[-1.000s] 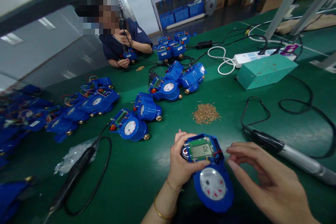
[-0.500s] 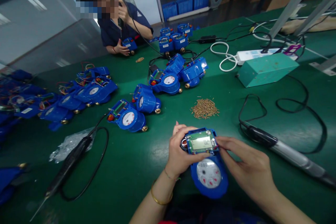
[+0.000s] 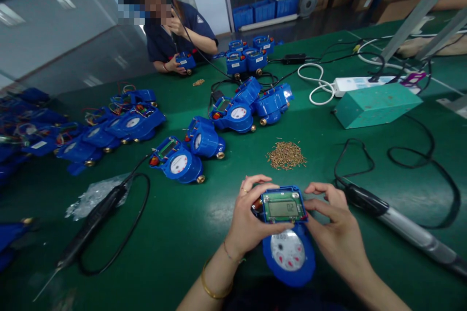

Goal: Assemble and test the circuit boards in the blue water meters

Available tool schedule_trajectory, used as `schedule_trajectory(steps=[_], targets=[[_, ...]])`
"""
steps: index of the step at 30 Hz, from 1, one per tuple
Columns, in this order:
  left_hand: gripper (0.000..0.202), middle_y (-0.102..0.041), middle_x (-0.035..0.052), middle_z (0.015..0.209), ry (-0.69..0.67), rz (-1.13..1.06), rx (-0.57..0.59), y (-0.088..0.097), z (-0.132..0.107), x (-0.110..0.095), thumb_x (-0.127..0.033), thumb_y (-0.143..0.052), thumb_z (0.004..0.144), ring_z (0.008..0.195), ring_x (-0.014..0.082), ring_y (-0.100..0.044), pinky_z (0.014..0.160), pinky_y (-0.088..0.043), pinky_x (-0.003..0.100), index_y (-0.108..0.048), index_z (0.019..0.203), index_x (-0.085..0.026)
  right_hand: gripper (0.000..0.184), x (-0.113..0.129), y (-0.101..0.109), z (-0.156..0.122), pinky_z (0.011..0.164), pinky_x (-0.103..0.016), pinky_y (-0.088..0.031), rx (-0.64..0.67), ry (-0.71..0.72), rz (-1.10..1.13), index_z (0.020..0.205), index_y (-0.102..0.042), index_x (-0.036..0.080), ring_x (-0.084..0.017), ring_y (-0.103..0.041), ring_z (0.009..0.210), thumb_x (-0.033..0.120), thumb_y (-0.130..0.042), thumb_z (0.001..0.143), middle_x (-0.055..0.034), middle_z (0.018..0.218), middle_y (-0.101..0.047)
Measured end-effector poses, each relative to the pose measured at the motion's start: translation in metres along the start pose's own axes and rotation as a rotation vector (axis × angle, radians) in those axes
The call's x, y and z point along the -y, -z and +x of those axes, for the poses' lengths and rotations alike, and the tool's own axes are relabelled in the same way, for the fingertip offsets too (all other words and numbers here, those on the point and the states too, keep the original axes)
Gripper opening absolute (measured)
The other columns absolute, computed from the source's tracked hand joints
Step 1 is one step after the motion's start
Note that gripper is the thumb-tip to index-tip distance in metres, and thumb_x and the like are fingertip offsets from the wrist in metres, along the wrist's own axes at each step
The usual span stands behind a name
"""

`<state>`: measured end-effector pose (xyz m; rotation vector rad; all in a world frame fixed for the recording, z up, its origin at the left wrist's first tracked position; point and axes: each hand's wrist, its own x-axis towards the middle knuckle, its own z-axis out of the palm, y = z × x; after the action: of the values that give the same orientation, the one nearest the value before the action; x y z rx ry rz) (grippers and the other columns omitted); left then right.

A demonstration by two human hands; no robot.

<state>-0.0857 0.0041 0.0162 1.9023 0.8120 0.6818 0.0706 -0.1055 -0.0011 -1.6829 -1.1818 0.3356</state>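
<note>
I hold a blue water meter [image 3: 288, 248] close to me over the green table [image 3: 189, 233]. Its open top shows a green circuit board with a grey LCD [image 3: 283, 206]; a white dial sits below it. My left hand [image 3: 250, 218] wraps the meter's left side, thumb lying under the board. My right hand [image 3: 333, 228] grips the right side, fingertips pressed on the board's edge. A heap of small brass screws [image 3: 286, 154] lies just beyond the meter.
An electric screwdriver [image 3: 397, 223] with a black cable lies to the right, another [image 3: 87, 228] to the left beside a plastic bag [image 3: 95, 197]. Several blue meters [image 3: 178, 163] cover the left and middle. A green box [image 3: 375, 104] stands at right. A person [image 3: 178, 34] works opposite.
My right hand came in from the right and closed on the meter's right side. The meter's board now sits squarer to me, and the view shifted slightly.
</note>
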Motion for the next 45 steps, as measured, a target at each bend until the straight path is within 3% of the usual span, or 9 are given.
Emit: schedule_trajectory(steps=[3, 9, 19, 26, 32, 35, 38, 42, 45], targets=[[0.058, -0.068, 0.0083, 0.109, 0.011, -0.016, 0.022, -0.001, 0.001, -0.003, -0.034, -0.094, 0.053, 0.109, 0.0303, -0.061, 0.108, -0.038, 0.052, -0.072, 0.105, -0.023, 0.016, -0.001, 0.006, 0.006, 0.087, -0.042, -0.037, 0.071, 0.004, -0.045, 0.077, -0.073, 0.026, -0.027, -0.050, 0.104, 0.021, -0.060, 0.084, -0.0053, 0.107, -0.058], [0.062, -0.064, 0.0068, 0.114, 0.080, -0.085, 0.025, -0.003, 0.001, -0.003, -0.034, -0.096, 0.051, 0.113, 0.0279, -0.059, 0.100, -0.046, 0.043, -0.072, 0.108, -0.025, 0.017, -0.004, 0.017, 0.018, 0.082, -0.039, -0.041, 0.188, 0.072, -0.114, 0.071, -0.072, 0.025, -0.026, -0.055, 0.098, 0.024, -0.059, 0.082, -0.0047, 0.103, -0.062], [0.063, -0.072, 0.0054, 0.106, 0.049, -0.193, 0.031, -0.005, -0.002, -0.002, -0.033, -0.096, 0.053, 0.103, 0.0233, -0.065, 0.094, -0.050, 0.036, -0.071, 0.110, -0.020, 0.021, -0.021, 0.030, 0.018, 0.085, -0.039, -0.042, 0.318, 0.347, -0.266, 0.093, -0.070, 0.027, -0.024, -0.057, 0.105, 0.031, -0.050, 0.098, -0.0033, 0.118, -0.062], [0.061, -0.072, 0.0047, 0.107, 0.034, -0.162, 0.030, -0.006, -0.002, 0.000, -0.034, -0.094, 0.057, 0.101, 0.0217, -0.065, 0.092, -0.050, 0.034, -0.069, 0.110, -0.020, 0.025, -0.011, 0.024, -0.002, 0.093, -0.043, -0.044, 0.258, 0.311, -0.308, 0.112, -0.065, 0.019, -0.028, -0.052, 0.120, 0.029, -0.043, 0.103, -0.0106, 0.132, -0.057], [0.060, -0.072, 0.0048, 0.105, 0.021, -0.187, 0.010, -0.006, -0.002, 0.000, -0.035, -0.094, 0.056, 0.100, 0.0206, -0.066, 0.092, -0.050, 0.033, -0.070, 0.108, -0.018, 0.037, -0.003, 0.008, -0.023, 0.106, -0.026, -0.042, 0.004, 0.349, -0.383, 0.137, -0.055, 0.011, -0.018, -0.062, 0.118, 0.020, -0.051, 0.102, -0.0118, 0.134, -0.060], [0.061, -0.072, 0.0048, 0.105, 0.023, -0.184, -0.001, -0.006, -0.001, 0.002, -0.032, -0.095, 0.054, 0.101, 0.0207, -0.066, 0.092, -0.050, 0.033, -0.070, 0.108, -0.018, 0.044, -0.001, 0.007, -0.025, 0.105, -0.022, -0.043, -0.032, 0.345, -0.412, 0.145, -0.048, 0.010, -0.017, -0.064, 0.115, 0.018, -0.050, 0.102, -0.0115, 0.132, -0.062], [0.061, -0.072, 0.0045, 0.107, 0.019, -0.181, -0.001, -0.007, -0.001, 0.004, -0.032, -0.095, 0.055, 0.101, 0.0211, -0.065, 0.091, -0.049, 0.034, -0.070, 0.109, -0.019, 0.038, 0.007, 0.010, -0.021, 0.096, -0.023, -0.049, -0.071, 0.372, -0.373, 0.137, -0.057, 0.011, -0.016, -0.068, 0.104, 0.012, -0.052, 0.100, -0.0106, 0.120, -0.068], [0.062, -0.072, 0.0041, 0.107, 0.008, -0.182, -0.004, -0.007, -0.002, 0.005, -0.033, -0.095, 0.055, 0.102, 0.0216, -0.066, 0.092, -0.049, 0.035, -0.069, 0.110, -0.020, 0.021, 0.022, 0.011, -0.016, 0.084, -0.022, -0.053, -0.167, 0.476, -0.386, 0.110, -0.069, 0.013, -0.012, -0.068, 0.082, 0.004, -0.064, 0.092, -0.0058, 0.096, -0.071], [0.061, -0.072, 0.0044, 0.107, 0.019, -0.178, -0.011, -0.007, -0.003, 0.005, -0.033, -0.095, 0.055, 0.101, 0.0222, -0.065, 0.092, -0.049, 0.036, -0.070, 0.109, -0.020, 0.008, 0.025, 0.009, -0.016, 0.081, -0.023, -0.055, -0.146, 0.419, -0.352, 0.099, -0.070, 0.012, -0.012, -0.069, 0.079, 0.008, -0.065, 0.094, -0.0071, 0.096, -0.071]])
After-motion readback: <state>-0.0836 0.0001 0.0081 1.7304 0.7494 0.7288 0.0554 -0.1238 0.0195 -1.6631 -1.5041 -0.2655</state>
